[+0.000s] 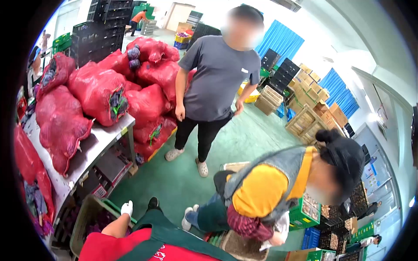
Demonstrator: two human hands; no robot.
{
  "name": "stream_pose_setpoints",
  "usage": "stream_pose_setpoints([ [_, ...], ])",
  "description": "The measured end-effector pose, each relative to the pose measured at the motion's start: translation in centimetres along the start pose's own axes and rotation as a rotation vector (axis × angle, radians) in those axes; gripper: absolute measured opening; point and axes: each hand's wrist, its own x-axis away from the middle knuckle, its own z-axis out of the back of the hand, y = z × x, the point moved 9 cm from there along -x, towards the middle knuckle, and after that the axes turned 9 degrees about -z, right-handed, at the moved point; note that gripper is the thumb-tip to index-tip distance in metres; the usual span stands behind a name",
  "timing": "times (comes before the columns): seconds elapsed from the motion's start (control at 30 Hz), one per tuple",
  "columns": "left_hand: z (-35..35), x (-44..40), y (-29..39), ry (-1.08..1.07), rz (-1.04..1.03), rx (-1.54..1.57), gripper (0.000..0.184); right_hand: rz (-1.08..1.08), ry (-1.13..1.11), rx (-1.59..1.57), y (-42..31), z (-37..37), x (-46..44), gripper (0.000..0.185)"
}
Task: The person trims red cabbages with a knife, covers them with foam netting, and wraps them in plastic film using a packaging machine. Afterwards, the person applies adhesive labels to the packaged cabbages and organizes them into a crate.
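My left hand (127, 208), in a white glove, hangs low near the green rim of a bin (80, 224). Its fingers are too small and bunched in view to tell whether they are closed, and I see nothing held. Dark purple scraps or leaves (99, 225) lie inside that bin. My right hand is out of view. To my right, a person in a yellow top and denim vest (261, 187) bends forward, with a white cloth or bag (282, 228) at their hands. Below them is a brown-lined container (244, 245).
Red mesh sacks of purple cabbage (98, 89) cover a metal table (82, 167) and pile up behind it. A person in a grey shirt (213, 78) stands in front of me. Crates of produce (305, 211) stand at right; cardboard boxes (305, 89) are stacked behind.
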Motion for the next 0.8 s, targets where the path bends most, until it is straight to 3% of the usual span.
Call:
stream_pose_setpoints([
  [0.07,-2.2,-2.9,1.1,-0.032,0.070,0.056,0.054,-0.004,-0.007,-0.009,-3.4,0.3,-2.9,0.026],
  [0.3,-5.3,-15.6,8.9,-0.206,-0.020,0.068,0.048,-0.038,0.084,-0.031,-14.3,1.1,-13.0,0.029],
  [0.43,-1.8,-18.7,17.3,-0.293,-0.004,0.131,0.044,-0.092,0.189,0.029,-16.1,1.2,-15.9,0.032],
  [0.6,1.6,-23.5,23.3,-0.289,-0.107,0.151,0.042,-0.282,0.193,0.392,-14.5,-0.7,-14.7,0.035],
  [0.67,-0.2,-26.9,23.0,-0.329,-0.153,0.212,0.045,-0.152,0.405,0.139,-10.0,-0.9,-21.5,0.041],
  [0.7,-0.8,-27.6,23.0,-0.336,-0.115,0.164,0.047,-0.114,0.523,0.019,-15.1,1.6,-19.2,0.031],
  [0.73,-2.0,-28.5,21.8,-0.363,-0.045,0.152,0.048,-0.104,0.347,0.334,-14.5,0.8,-23.1,0.032],
  [0.8,-3.2,-28.4,20.5,-0.384,0.072,0.047,0.049,-0.038,0.558,0.053,-17.2,2.7,-22.2,0.032],
])
